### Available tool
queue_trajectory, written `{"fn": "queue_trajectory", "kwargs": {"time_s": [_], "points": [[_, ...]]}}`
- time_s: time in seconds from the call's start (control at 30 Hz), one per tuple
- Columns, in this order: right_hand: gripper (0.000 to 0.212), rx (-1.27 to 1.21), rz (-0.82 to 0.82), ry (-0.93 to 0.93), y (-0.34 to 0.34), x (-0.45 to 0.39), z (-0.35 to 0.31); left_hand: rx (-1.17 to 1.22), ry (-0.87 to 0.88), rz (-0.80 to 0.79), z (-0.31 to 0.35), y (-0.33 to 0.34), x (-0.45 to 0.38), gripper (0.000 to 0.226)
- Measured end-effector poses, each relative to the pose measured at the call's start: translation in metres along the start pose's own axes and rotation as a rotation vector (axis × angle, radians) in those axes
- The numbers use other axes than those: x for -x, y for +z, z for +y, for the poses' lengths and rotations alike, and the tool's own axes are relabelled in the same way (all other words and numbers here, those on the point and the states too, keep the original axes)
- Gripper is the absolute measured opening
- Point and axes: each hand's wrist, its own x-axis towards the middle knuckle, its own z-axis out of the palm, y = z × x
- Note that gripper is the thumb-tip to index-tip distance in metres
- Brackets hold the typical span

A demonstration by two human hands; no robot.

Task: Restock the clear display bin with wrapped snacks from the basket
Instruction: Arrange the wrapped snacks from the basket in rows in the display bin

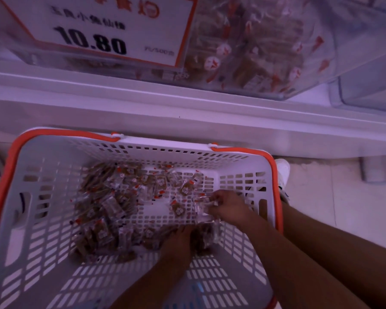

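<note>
Wrapped snacks (107, 210): small clear packets with brown contents and red-and-white markings, strewn over the floor of the basket, thickest at its left and near side.
Right hand (226, 207): low in the basket's right part, fingers curled round a bunch of clear wrappers it is gathering.
Left hand (178, 240): just beside it, nearer the viewer, fingers dug down into a heap of packets; whether they are clasped round any cannot be told.
Basket (143, 148): white slatted plastic with orange rim, on the floor below the shelf.
Clear display bin (265, 52): on the white shelf (187, 103) above, already holding many like packets.
Step in hand: scooping up a handful, by my reading.
Next move calls for: a firm two-handed hold, then a lift over the basket rim and up to the bin without spilling.
Price card (103, 30): white with orange border, fixed to the bin's front, reads "10.80"; the characters above and the small unit text are too blurred to read.
</note>
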Motion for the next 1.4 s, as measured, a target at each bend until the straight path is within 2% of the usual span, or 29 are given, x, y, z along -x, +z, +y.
{"fn": "queue_trajectory", "kwargs": {"time_s": [0.1,0.23,0.3,0.4,0.5,0.63,0.7,0.83,0.93,1.07,1.23,1.27,1.33,1.4], "points": [[0.025,-0.287,-0.025,0.075,0.007,0.001,0.000,0.260,-0.083,-0.005,-0.002,-0.001,-0.003,0.036],[0.037,-0.517,-0.033,0.159,0.007,-0.001,0.005,0.449,-0.164,-0.034,-0.001,-0.022,-0.012,0.017],[0.036,-0.589,-0.017,0.175,0.005,0.000,0.002,0.547,-0.171,-0.060,-0.004,-0.044,-0.017,0.018],[0.035,-0.705,-0.020,0.147,0.002,0.003,-0.013,0.718,-0.137,0.006,-0.014,-0.097,-0.017,0.037],[0.035,-0.718,-0.028,0.031,0.006,0.017,-0.049,0.993,-0.238,0.024,-0.013,-0.158,0.001,0.023],[0.038,-0.611,-0.087,-0.163,0.019,0.060,-0.114,0.986,-0.056,0.095,0.009,-0.239,0.054,0.016],[0.036,-0.564,-0.140,-0.253,0.021,0.091,-0.144,0.997,0.056,0.093,0.025,-0.274,0.090,0.022],[0.039,-0.615,-0.208,-0.420,0.010,0.167,-0.191,1.129,0.191,0.214,0.055,-0.323,0.177,0.037],[0.047,-0.718,-0.276,-0.533,0.000,0.223,-0.206,1.271,0.326,0.160,0.077,-0.335,0.232,0.039],[0.052,-0.872,-0.331,-0.599,-0.003,0.266,-0.206,1.395,0.355,-0.002,0.097,-0.347,0.271,0.029],[0.055,-1.030,-0.375,-0.593,0.006,0.265,-0.201,1.394,0.423,-0.090,0.107,-0.360,0.264,0.085],[0.055,-1.025,-0.366,-0.591,0.007,0.263,-0.201,1.384,0.427,-0.112,0.107,-0.359,0.258,0.090],[0.054,-1.028,-0.342,-0.589,0.006,0.260,-0.200,1.426,0.392,-0.141,0.104,-0.355,0.247,0.080],[0.054,-1.065,-0.326,-0.567,0.000,0.254,-0.200,1.466,0.342,-0.106,0.104,-0.355,0.236,0.045]]}}
